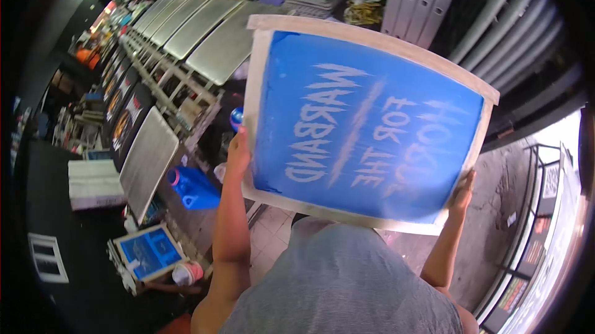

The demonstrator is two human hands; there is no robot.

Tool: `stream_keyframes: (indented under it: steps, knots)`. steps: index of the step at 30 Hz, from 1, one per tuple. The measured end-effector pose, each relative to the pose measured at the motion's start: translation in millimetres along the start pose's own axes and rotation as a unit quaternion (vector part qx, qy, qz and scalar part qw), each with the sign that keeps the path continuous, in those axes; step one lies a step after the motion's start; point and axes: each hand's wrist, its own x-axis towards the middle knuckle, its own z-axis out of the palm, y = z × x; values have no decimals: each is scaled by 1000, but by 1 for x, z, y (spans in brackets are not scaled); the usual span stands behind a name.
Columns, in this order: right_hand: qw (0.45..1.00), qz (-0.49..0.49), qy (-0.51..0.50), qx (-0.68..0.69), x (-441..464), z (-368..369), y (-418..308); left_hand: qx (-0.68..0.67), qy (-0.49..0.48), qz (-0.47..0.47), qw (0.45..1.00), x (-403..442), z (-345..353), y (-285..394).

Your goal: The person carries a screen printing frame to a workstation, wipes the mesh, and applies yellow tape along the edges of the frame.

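A screen printing frame (372,124) with a pale wooden border and blue mesh is held up in front of my chest, tilted. Pale mirrored lettering runs across the mesh, with "WARBAND" and "FOR THE" legible backwards. My left hand (239,151) grips the frame's left edge, its thumb up along the wood. At the lower right edge, my right hand (460,193) grips the border, with part of its fingers hidden behind it. A blue jug (193,186) with a pink cap stands to the left of my left forearm.
A long row of metal printing boards (214,49) recedes at the upper left, near printed black shirts (133,114). Lower left are a smaller blue screen (149,251), a pinkish tub (187,273) and a white box (94,184). Grey pipes (508,30) and a rack (527,259) stand right.
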Motion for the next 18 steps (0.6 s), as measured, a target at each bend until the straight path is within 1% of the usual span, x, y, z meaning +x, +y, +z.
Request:
stream_keyframes:
  steps: [1,3,4,6,7,9,10,12,13,15,18]
  knots:
    - [1000,5,-12,-2,2,3,3,2,12,-6,1000,-7,0,1]
    - [999,14,-29,39,2,4,-2,23,7,21,999,-21,0,5]
    - [999,16,-36,37,1,5,-8,23,14,17,999,-23,-2,2]
    - [999,12,-16,-30,0,8,-13,46,2,21,999,-20,-3,-10]
    - [999,12,-22,-33,5,9,-16,45,8,17,999,-22,-2,-11]
    - [998,42,-56,8,8,10,-19,31,-9,16,999,-25,-1,-14]
    - [997,41,-59,7,9,10,-19,30,-6,15,999,-27,0,-14]
    - [998,27,-37,-46,9,9,-20,50,20,44,998,-33,4,-15]
    - [998,28,-38,-47,8,8,-21,50,21,42,998,-36,6,-13]
    - [994,9,-23,-104,8,6,-24,53,15,36,998,-42,8,-9]
    - [992,20,-20,-125,7,5,-28,55,18,20,998,-40,10,-16]
